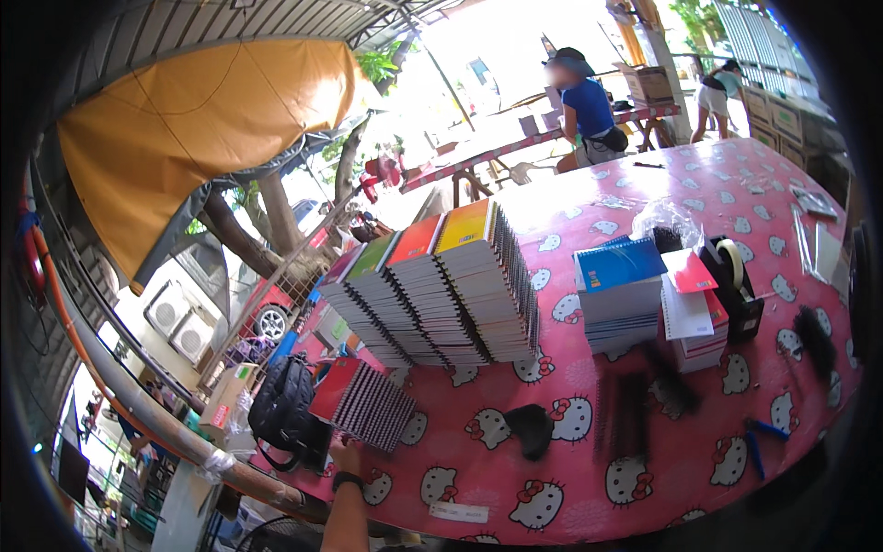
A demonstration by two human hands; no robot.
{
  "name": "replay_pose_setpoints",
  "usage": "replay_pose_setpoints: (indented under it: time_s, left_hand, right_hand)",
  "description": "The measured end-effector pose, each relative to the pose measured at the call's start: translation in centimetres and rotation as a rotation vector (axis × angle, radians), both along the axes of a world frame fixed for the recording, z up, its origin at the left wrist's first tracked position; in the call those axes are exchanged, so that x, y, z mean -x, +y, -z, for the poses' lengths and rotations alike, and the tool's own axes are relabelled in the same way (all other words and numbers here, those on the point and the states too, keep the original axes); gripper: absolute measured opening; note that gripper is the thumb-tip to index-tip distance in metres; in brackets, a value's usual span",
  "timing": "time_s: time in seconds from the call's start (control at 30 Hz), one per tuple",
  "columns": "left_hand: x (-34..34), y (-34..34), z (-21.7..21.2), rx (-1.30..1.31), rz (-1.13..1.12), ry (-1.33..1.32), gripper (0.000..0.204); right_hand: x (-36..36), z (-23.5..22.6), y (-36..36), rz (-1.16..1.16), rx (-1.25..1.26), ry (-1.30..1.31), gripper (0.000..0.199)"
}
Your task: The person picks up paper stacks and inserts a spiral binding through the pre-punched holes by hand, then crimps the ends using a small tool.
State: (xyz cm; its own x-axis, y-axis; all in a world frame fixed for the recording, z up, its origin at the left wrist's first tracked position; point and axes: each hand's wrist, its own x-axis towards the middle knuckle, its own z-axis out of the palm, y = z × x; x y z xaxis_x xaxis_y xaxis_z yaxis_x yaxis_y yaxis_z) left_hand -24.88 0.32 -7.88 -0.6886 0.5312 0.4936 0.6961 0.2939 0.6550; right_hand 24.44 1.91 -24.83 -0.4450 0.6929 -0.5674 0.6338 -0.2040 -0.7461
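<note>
My left hand (346, 454), with a dark band at the wrist, is at the near lower edge of a stack of red-covered spiral notebooks (366, 405). Its fingers look closed against that edge, partly hidden by the stack. Behind stand tall rows of spiral notebooks (432, 290) topped with purple, green, orange and yellow covers. To the right is a stack of blue-topped notebooks (622, 285). Beside it lies a smaller pile with a red cover and a white page (688, 308). My right hand does not show.
The pink cartoon-patterned table (570, 478) carries a black tape dispenser (733, 290), blue-handled pliers (762, 442), dark blurred bundles (635, 414) and a dark pouch-like object (530, 431). A black backpack (287, 405) sits at its left edge, by a metal rail (175, 442). Two people are farther off.
</note>
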Motion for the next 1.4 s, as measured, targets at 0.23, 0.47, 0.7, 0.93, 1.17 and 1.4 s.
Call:
replay_pose_setpoints:
  time_s: [0.23,0.47,0.7,0.93,1.17,1.4]
  left_hand:
    - [-2.2,-0.7,-1.7,0.058,-0.017,-0.042,0.019]
    - [-4.3,-1.3,-3.2,-0.043,-0.01,-0.135,0.011]
    - [-1.4,-2.1,-2.2,-0.054,-0.005,-0.099,0.023]
    - [-1.7,-1.4,-1.3,-0.302,0.168,-0.47,0.015]
    - [-1.2,-1.8,-0.8,-0.394,0.237,-0.589,0.017]
    - [-0.2,-1.4,-0.7,-0.368,0.27,-0.623,0.013]
  right_hand:
    - [-1.0,-0.8,-0.3,0.036,0.019,-0.027,0.047]
    - [-1.4,-1.1,-0.9,0.055,0.011,-0.055,0.046]
    - [-0.3,-0.9,-2.4,0.063,-0.041,-0.071,0.046]
    - [-0.7,-0.4,-3.4,0.14,-0.093,-0.131,0.045]
    - [-0.3,-0.1,-4.6,0.146,-0.117,-0.158,0.045]
    - [-0.8,-1.2,-6.8,0.081,-0.139,-0.176,0.044]
